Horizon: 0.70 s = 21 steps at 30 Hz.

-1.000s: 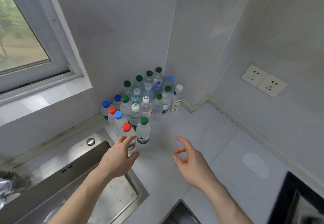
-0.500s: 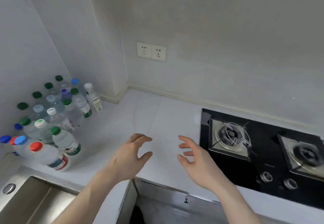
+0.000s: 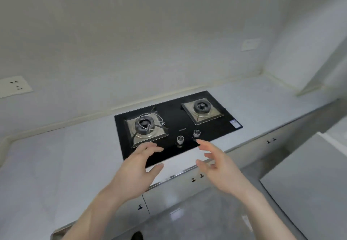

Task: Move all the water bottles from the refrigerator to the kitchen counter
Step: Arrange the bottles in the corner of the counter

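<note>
Bottles are out of view, so their look and place cannot be told. Nearest, both hands hover empty with fingers loosely spread: left hand (image 3: 134,172), right hand (image 3: 220,170), forearms cut off by the bottom edge. Beyond them lies the pale tabletop (image 3: 62,157) with a black hob (image 3: 174,119); a socket (image 3: 14,86) is cropped at left.
</note>
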Each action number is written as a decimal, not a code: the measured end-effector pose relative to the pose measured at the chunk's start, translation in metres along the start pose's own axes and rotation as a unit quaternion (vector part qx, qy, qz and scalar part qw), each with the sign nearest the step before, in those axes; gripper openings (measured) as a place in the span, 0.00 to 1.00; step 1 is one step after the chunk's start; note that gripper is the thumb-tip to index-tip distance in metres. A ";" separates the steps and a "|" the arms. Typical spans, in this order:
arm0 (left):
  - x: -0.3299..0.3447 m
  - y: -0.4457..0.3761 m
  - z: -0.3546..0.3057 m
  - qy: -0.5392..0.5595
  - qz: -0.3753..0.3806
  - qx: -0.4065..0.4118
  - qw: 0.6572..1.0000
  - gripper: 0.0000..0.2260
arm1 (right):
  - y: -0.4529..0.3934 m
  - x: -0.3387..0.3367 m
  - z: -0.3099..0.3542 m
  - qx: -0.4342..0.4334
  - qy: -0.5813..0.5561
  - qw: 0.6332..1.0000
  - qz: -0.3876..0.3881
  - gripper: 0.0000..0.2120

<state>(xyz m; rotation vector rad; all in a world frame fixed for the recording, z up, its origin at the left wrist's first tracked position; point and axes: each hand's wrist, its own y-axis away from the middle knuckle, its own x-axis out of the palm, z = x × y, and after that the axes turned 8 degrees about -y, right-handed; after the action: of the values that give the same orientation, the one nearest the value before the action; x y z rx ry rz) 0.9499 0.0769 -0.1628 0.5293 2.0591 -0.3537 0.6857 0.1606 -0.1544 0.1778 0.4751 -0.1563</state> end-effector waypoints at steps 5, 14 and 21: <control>0.033 -0.045 -0.075 0.005 0.039 0.103 0.994 0.17 | 0.043 -0.070 -0.031 0.034 -0.014 0.993 -0.110 0.26; 0.086 -0.125 -0.182 -0.007 0.095 0.245 0.965 0.18 | 0.084 -0.159 -0.076 0.097 -0.012 0.961 -0.259 0.26; 0.121 -0.209 -0.237 0.041 0.113 0.297 0.947 0.17 | 0.056 -0.222 -0.099 0.134 -0.004 0.939 -0.318 0.25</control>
<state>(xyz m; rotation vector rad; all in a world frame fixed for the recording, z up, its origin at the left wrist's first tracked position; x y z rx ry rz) 0.6161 0.0297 -0.1378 1.1488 1.9264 -0.8335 0.4582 0.2597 -0.1302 0.2870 0.4894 -0.8592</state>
